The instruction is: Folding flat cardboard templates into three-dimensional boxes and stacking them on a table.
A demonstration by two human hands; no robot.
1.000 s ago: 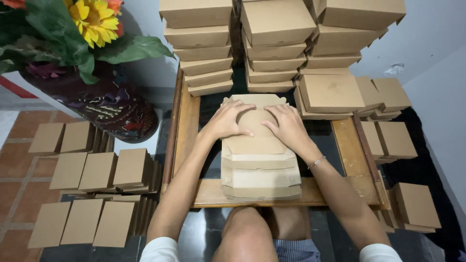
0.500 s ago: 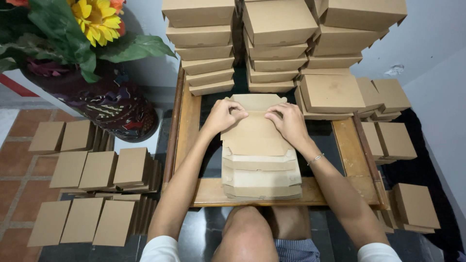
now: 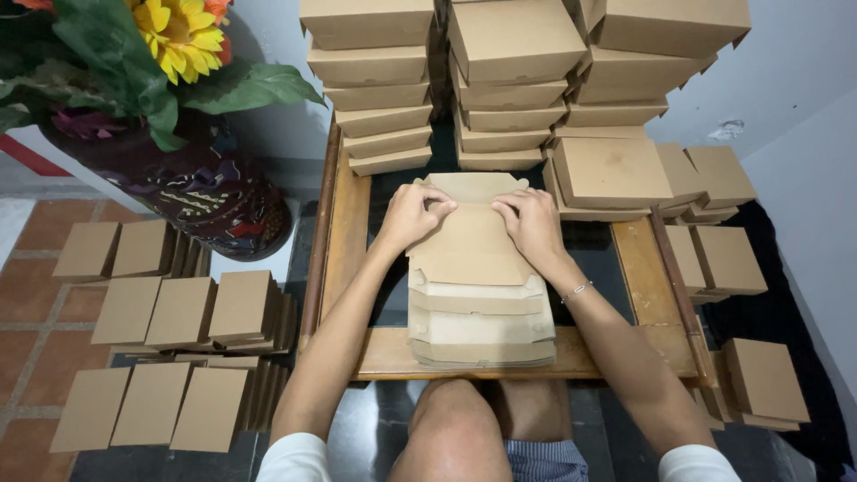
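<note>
- Left hand (image 3: 412, 214) and right hand (image 3: 533, 223), fingers clamped on flat brown cardboard box blank (image 3: 470, 234)
- Folded brown boxes (image 3: 509, 80) crowd 12 o'clock
- Wooden table (image 3: 344, 241) edges bare at 3 and 9

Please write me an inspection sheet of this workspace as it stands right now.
Surface: low table with a wooden frame and a dark glass top.
Job's things: flat cardboard blank on a pile of blanks.
Clutter: stacks of folded boxes at the far edge; more boxes on the right.
Grippers: left hand and right hand both press the top blank's upper fold.
Cables: nothing seen.
Surroundings: vase with a sunflower; rows of small boxes on the tiled floor; pale wall.
</note>
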